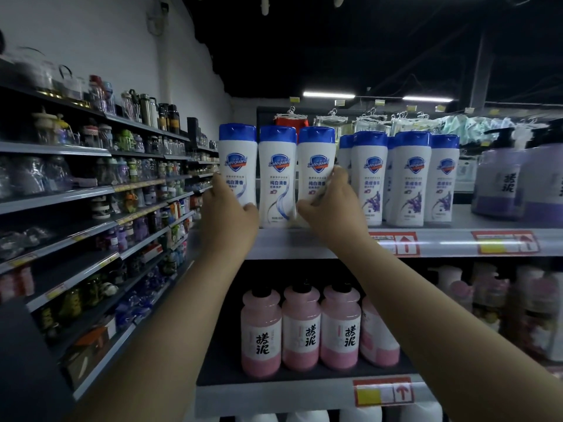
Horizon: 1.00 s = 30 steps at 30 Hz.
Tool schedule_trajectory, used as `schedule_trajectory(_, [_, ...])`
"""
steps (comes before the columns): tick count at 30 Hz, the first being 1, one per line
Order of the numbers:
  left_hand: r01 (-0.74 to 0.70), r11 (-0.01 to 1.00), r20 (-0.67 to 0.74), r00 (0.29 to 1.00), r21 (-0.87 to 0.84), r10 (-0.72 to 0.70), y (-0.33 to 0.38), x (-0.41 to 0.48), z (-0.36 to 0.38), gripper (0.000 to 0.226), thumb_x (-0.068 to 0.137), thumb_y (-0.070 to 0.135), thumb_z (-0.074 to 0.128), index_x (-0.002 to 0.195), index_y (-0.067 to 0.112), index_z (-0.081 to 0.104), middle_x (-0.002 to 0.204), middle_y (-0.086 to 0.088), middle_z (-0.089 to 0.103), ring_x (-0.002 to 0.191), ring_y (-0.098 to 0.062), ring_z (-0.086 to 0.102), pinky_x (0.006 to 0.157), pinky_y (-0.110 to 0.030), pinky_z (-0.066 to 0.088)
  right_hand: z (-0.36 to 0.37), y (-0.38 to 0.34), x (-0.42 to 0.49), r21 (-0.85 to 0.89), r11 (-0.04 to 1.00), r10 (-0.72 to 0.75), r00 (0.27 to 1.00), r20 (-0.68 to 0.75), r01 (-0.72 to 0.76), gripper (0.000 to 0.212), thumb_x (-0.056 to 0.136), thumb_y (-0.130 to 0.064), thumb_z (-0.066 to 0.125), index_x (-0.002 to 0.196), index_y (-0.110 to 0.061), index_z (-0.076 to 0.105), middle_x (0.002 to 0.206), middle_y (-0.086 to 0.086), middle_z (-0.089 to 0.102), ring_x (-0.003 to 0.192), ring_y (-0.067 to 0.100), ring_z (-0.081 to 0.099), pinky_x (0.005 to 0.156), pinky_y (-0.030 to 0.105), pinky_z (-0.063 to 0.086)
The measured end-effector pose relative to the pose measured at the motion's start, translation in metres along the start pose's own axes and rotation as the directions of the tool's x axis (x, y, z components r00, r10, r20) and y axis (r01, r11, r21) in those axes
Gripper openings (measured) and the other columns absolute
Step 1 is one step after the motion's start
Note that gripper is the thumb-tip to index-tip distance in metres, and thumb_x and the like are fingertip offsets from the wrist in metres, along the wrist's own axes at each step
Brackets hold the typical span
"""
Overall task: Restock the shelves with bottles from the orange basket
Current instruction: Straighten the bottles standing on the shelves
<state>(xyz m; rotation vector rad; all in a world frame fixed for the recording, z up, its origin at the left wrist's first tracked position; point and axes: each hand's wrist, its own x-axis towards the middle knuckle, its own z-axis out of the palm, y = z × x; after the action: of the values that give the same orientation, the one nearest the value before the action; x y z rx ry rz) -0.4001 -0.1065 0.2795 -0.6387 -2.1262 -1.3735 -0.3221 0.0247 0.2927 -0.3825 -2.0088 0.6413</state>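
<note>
Three white Safeguard bottles with blue caps stand side by side at the left end of the top shelf (441,243). My left hand (228,214) grips the leftmost bottle (237,159) low on its body. My right hand (332,208) grips the third bottle (315,159), thumb on its right side. The middle bottle (277,178) stands between them, free of both hands. The orange basket is out of view.
More blue-capped white bottles (408,178) stand to the right, then large purple pump bottles (499,184). Pink bottles (301,327) fill the shelf below. A long rack of drink flasks (91,178) runs along the left wall.
</note>
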Motion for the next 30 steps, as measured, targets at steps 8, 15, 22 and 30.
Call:
schedule_trajectory(8, [-0.036, 0.999, 0.023, 0.999, -0.011, 0.036, 0.002, 0.001, 0.01, 0.069, 0.086, 0.014, 0.06, 0.145, 0.005, 0.025, 0.138, -0.019, 0.041, 0.123, -0.035, 0.046, 0.102, -0.049, 0.042, -0.007, 0.005, 0.002, -0.001, 1.0, 0.026, 0.999, -0.02, -0.026, 0.04, 0.081, -0.017, 0.064, 0.111, -0.012, 0.038, 0.106, 0.008, 0.061, 0.092, 0.025, 0.061, 0.068, 0.035, 0.05])
schedule_trajectory(15, [-0.414, 0.903, -0.212, 0.898, -0.118, 0.384, 0.028, -0.036, 0.026, 0.066, 0.082, -0.002, 0.062, 0.143, 0.002, 0.035, 0.149, -0.019, 0.028, 0.139, -0.031, 0.027, 0.106, -0.005, 0.025, -0.009, 0.008, -0.002, 0.054, 0.999, 0.007, 1.0, -0.02, -0.006, 0.052, 0.082, -0.02, 0.066, 0.124, -0.013, 0.036, 0.112, 0.004, 0.057, 0.095, 0.019, 0.058, 0.073, 0.032, 0.048])
schedule_trajectory(22, [-0.333, 0.853, 0.107, 0.908, -0.403, 0.405, 0.074, -0.049, 0.055, 0.046, 0.095, 0.009, 0.047, 0.14, 0.015, 0.043, 0.143, -0.002, 0.045, 0.133, -0.012, 0.041, 0.11, -0.021, 0.034, -0.035, 0.023, -0.003, 0.081, 0.996, -0.008, 0.979, -0.203, 0.025, 0.05, 0.092, -0.022, 0.056, 0.137, -0.014, 0.037, 0.124, 0.007, 0.055, 0.109, 0.02, 0.056, 0.089, 0.034, 0.046])
schedule_trajectory(30, [0.087, 0.831, 0.41, 0.895, -0.55, 0.178, 0.111, -0.05, 0.09, 0.045, 0.087, 0.02, 0.046, 0.132, 0.021, 0.05, 0.129, -0.001, 0.058, 0.12, -0.014, 0.053, 0.104, -0.041, 0.044, -0.065, 0.054, 0.003, 0.031, 0.999, 0.043, 0.986, -0.162, -0.038, 0.037, 0.093, -0.011, 0.052, 0.128, -0.008, 0.041, 0.125, 0.01, 0.057, 0.108, 0.021, 0.054, 0.076, 0.022, 0.035])
